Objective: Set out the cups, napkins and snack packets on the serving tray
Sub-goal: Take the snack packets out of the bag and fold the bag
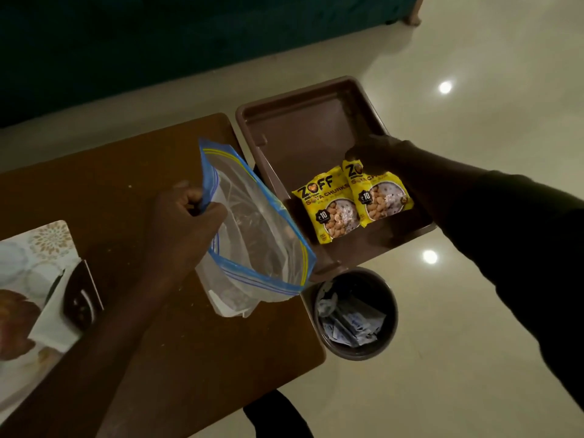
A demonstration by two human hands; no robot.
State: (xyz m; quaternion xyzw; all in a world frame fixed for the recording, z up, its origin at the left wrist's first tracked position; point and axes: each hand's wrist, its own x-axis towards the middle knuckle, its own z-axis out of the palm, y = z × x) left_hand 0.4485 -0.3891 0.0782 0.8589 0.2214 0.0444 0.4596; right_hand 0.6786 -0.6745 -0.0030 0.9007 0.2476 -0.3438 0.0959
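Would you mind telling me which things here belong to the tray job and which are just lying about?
Job:
serving tray
two snack packets, right hand on one
zip bag, held by left hand

Lying about:
waste bin
patterned mat
dark phone-like object

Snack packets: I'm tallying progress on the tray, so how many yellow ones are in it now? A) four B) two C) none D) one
B: two yellow snack packets lie side by side in the brown tray, the right hand touching the top of one.
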